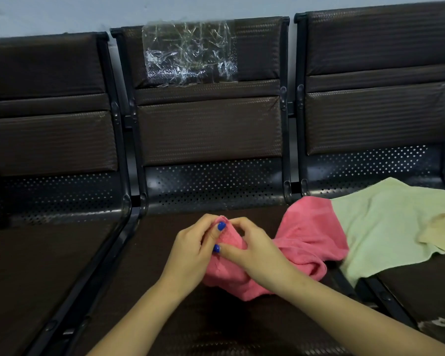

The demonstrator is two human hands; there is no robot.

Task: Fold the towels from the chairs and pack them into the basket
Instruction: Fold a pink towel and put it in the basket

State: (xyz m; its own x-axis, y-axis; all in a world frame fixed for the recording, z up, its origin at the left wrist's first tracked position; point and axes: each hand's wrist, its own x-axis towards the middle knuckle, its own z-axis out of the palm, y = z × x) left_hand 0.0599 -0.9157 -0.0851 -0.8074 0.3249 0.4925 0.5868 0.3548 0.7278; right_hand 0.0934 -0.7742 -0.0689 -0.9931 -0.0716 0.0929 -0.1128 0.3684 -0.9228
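A crumpled pink towel [308, 235] lies on the seat of the middle chair [211, 132]. My left hand [190, 253] and my right hand [252, 247] sit close together over its left end, both pinching a bunched corner of the pink cloth between thumb and fingers. To the right, a pale green towel [385, 227] spreads over the right chair's seat, partly under the pink one. A cream towel [442, 232] lies on top of the green one at the frame's right edge. No basket is in view.
Three dark joined chairs stand against a pale wall. Clear crinkled plastic [190, 52] is taped on the middle chair's backrest. The left chair's seat [36, 265] holds nothing. Metal frame bars [108, 253] run between the seats.
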